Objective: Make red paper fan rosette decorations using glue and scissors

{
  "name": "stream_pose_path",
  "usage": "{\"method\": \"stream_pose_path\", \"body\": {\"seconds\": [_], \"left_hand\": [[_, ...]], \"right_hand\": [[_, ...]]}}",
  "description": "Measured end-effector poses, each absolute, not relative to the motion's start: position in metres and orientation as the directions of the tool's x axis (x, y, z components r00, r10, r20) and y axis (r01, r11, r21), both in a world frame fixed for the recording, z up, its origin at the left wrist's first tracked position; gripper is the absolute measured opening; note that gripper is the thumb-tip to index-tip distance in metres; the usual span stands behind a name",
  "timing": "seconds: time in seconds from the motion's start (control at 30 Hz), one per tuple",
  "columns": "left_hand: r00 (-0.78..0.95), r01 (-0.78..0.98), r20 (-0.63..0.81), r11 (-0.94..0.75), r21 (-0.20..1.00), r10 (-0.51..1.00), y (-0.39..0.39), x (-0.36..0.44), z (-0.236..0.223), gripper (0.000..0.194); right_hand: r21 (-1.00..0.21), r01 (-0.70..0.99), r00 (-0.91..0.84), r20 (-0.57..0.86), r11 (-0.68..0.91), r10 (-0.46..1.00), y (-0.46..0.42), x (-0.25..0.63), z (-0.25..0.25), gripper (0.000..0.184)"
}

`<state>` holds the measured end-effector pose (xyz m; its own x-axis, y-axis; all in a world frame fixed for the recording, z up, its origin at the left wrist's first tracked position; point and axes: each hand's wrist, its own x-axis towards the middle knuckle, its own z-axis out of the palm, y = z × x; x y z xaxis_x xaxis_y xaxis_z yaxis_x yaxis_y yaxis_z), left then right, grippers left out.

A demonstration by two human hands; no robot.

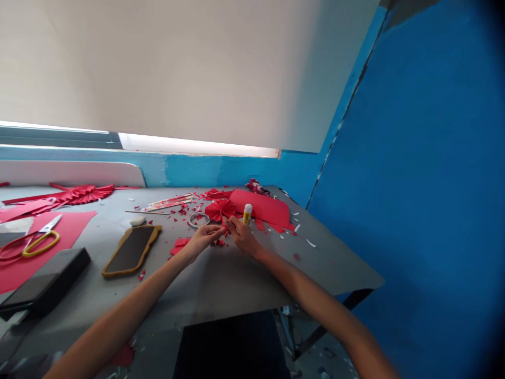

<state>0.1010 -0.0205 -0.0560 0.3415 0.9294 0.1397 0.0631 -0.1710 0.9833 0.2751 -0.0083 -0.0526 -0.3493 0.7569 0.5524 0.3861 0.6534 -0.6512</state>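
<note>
My left hand (203, 238) and my right hand (242, 236) meet at the fingertips over a grey tabletop (252, 273). Between them they pinch a narrow piece of folded red paper (224, 229), which seems to join a pleated red paper rosette (219, 209) just above. A yellow-capped glue stick (247, 213) stands beyond my right fingers, and a roll of clear tape (199, 219) lies beyond my left hand. Red paper scraps (180, 244) lie beside my left hand.
A red paper sheet (260, 206) lies behind the rosette. To the left are yellow-handled scissors (41, 238) on red paper, a tan-cased tablet (131, 250), a black box (45, 281), wooden sticks (168, 203) and a pleated red fan (81, 193). A blue wall (394, 184) bounds the right.
</note>
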Motion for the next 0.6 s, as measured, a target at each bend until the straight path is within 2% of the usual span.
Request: {"method": "stream_pose_path", "body": {"seconds": [0.13,0.27,0.4,0.47,0.6], "left_hand": [[0.319,0.071,0.197,-0.231,0.97,0.927,-0.018,0.102,-0.056,0.04],[0.36,0.13,0.27,-0.335,0.933,0.893,-0.017,0.102,-0.057,0.033],[0.346,0.25,0.438,-0.531,0.81,0.83,-0.02,0.103,-0.057,0.016],[0.326,0.309,0.473,-0.565,0.765,0.818,-0.021,0.103,-0.057,0.007],[0.309,0.379,0.495,-0.583,0.719,0.812,-0.021,0.103,-0.058,0.009]], "right_hand": [[-0.667,0.356,-0.329,0.566,0.654,0.756,-0.007,0.274,-0.054,0.033],[-0.626,0.395,-0.366,0.564,0.672,0.74,-0.006,0.276,-0.056,0.034],[-0.51,0.462,-0.491,0.534,0.725,0.688,-0.004,0.281,-0.056,0.031],[-0.427,0.473,-0.567,0.523,0.771,0.637,-0.004,0.284,-0.055,0.031],[-0.33,0.509,-0.594,0.534,0.795,0.602,-0.005,0.283,-0.055,0.033]]}}
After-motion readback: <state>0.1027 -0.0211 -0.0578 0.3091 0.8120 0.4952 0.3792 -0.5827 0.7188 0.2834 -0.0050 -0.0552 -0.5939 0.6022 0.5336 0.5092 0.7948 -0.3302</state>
